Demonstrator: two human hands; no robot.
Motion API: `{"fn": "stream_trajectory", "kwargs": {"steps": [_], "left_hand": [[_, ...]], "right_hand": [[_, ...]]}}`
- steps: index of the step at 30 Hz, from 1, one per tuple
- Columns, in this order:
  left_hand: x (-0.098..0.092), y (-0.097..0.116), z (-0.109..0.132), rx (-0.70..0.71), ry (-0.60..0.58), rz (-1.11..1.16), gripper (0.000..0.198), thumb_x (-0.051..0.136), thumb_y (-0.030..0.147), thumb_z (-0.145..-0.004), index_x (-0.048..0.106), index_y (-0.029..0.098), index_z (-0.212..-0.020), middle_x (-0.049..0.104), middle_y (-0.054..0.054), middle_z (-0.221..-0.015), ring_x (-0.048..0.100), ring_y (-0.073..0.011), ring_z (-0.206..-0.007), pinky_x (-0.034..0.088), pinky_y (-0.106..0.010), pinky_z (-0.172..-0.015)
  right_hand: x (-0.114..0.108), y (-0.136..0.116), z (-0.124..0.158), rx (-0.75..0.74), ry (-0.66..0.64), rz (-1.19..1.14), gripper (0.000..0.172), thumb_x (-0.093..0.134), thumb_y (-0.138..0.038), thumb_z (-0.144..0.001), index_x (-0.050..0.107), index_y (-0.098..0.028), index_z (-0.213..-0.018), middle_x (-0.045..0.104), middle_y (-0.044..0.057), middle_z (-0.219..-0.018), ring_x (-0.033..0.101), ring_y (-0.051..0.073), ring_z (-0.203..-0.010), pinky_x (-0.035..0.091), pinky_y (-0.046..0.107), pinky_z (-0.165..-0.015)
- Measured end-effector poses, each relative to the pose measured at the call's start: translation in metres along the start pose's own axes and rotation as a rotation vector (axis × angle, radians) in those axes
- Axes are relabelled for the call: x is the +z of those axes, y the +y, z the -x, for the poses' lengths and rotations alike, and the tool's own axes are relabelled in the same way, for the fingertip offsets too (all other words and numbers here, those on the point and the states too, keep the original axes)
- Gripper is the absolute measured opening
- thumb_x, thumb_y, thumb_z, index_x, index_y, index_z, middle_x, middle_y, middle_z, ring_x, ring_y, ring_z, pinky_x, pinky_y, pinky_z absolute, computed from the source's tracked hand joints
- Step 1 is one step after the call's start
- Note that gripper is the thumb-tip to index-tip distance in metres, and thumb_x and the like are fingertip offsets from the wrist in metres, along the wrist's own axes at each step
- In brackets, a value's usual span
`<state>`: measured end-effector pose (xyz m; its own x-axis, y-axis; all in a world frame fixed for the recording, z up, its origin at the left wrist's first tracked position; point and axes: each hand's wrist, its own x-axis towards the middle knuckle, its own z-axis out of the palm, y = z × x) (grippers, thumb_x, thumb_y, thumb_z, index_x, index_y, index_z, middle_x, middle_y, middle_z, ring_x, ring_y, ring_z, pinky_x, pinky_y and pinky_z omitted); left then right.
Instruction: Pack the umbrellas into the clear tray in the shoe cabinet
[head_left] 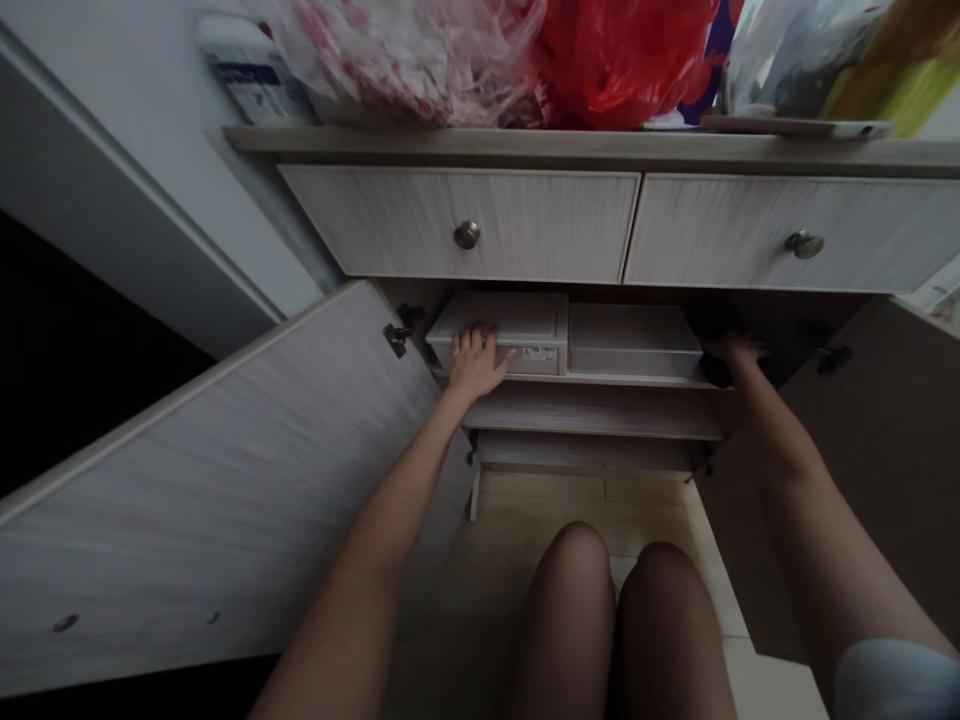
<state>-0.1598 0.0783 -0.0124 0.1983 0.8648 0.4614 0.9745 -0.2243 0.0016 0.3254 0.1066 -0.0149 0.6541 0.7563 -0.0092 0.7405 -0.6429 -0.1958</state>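
White box [517, 315] — translucent bin [631, 340] beside, cabinet doors [247, 470] flanking — left hand [474, 368] spread across it, right hand [738, 350], grip unclear

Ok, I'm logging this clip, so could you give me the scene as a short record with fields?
left hand: open, fingers on the white rectangular plastic box
right hand: at a black object in shadow; grip unclear
beside the box: pale translucent plastic box
doors: pale wood-grained left door and shadowed right door, both open
wooden cabinet top: crumpled red plastic bag, among other items
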Motion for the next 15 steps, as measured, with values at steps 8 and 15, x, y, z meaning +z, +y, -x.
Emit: {"fn": "stream_trajectory", "kwargs": {"steps": [8,15], "left_hand": [[0.001,-0.002,-0.001,0.016,0.000,-0.009,0.065,0.029,0.056,-0.095,0.042,0.013,-0.142,0.045,-0.023,-0.146,0.036,-0.0379,-0.139,0.024,-0.056,-0.115],[-0.002,-0.001,-0.001,0.006,-0.019,-0.017,0.066,0.027,0.055,-0.095,0.044,0.011,-0.141,0.044,-0.024,-0.146,0.036,-0.0377,-0.139,0.023,-0.055,-0.116]], "right_hand": [[0.021,0.048,0.062,-0.356,0.067,0.067,0.077,0.038,-0.068,-0.088,0.025,-0.034,-0.156,0.017,0.015,-0.162,0.015,0.052,-0.143,0.014,0.081,-0.102],[0.029,0.029,0.058,-0.293,0.096,0.058,0.066,0.034,-0.057,-0.094,0.027,-0.033,-0.155,0.014,0.021,-0.161,0.018,0.051,-0.143,0.013,0.082,-0.099]]}}
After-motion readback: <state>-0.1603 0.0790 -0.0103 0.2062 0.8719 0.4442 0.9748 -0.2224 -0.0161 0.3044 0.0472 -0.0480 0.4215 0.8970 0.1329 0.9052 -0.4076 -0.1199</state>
